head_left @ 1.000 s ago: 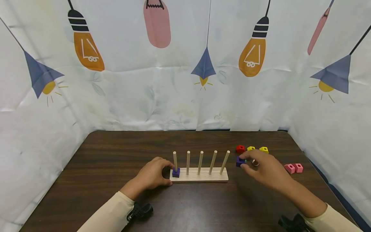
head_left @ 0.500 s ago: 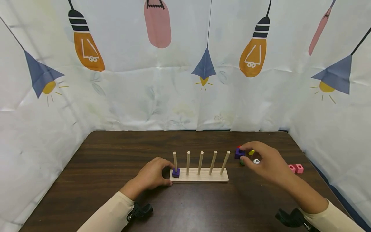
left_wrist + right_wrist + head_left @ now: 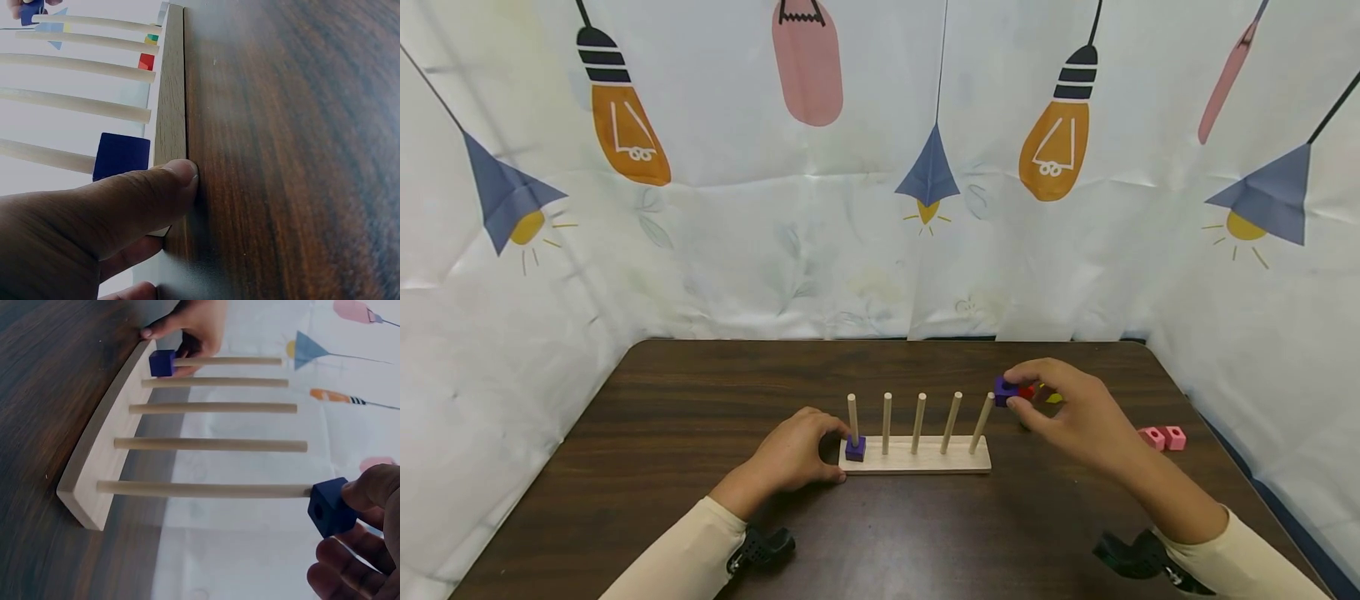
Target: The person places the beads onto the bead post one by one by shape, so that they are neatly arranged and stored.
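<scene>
A wooden peg board (image 3: pixel 917 464) with several upright pegs lies on the brown table. At its left end my left hand (image 3: pixel 793 450) grips the base, thumb on the front edge and fingers behind. A purple cube (image 3: pixel 855 451) sits at the bottom of the leftmost peg, beside that hand. My right hand (image 3: pixel 1078 412) pinches another purple cube (image 3: pixel 334 507) between thumb and fingers, its hole showing in the right wrist view. This held cube is raised next to the top of the rightmost peg (image 3: pixel 206 489); whether they touch, I cannot tell.
Behind the right hand, a red block (image 3: pixel 1027 392) and a yellow block (image 3: pixel 1051 395) show in part. Two pink cubes (image 3: pixel 1173 437) lie farther right on the table (image 3: pixel 715 392). A patterned white curtain (image 3: pixel 850 250) hangs along the table's back and sides.
My right hand has lifted the purple cube from among the loose blocks and carried it up and left to the rightmost peg. The left hand and peg board have stayed put.
</scene>
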Demonstrator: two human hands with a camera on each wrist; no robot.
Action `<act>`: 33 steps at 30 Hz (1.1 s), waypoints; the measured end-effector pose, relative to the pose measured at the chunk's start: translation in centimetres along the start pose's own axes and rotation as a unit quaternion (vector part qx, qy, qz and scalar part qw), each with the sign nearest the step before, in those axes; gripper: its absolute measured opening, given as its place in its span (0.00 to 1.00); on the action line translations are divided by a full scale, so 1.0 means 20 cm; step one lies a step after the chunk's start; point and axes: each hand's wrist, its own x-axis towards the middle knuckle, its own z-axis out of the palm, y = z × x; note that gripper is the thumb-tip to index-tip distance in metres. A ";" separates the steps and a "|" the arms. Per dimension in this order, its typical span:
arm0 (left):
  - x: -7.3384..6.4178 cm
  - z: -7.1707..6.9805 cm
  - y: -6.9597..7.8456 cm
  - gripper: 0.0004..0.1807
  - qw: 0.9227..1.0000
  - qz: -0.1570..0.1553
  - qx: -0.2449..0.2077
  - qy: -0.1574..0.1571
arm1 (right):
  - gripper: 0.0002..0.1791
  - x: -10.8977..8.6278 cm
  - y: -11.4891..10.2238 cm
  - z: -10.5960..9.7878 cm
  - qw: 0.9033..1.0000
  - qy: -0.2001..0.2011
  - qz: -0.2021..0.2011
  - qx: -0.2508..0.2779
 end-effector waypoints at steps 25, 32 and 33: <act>0.00 0.01 -0.01 0.24 1.000 -0.002 0.003 -0.003 | 0.23 0.09 -0.06 0.10 0.997 0.016 -0.016 0.079; 0.00 0.01 -0.01 0.24 1.000 0.000 0.003 -0.001 | 0.21 0.11 -0.09 0.13 0.995 0.009 -0.005 0.101; 0.00 0.01 -0.01 0.24 1.000 0.001 0.004 -0.001 | 0.21 0.11 -0.09 0.14 0.995 0.009 -0.003 0.100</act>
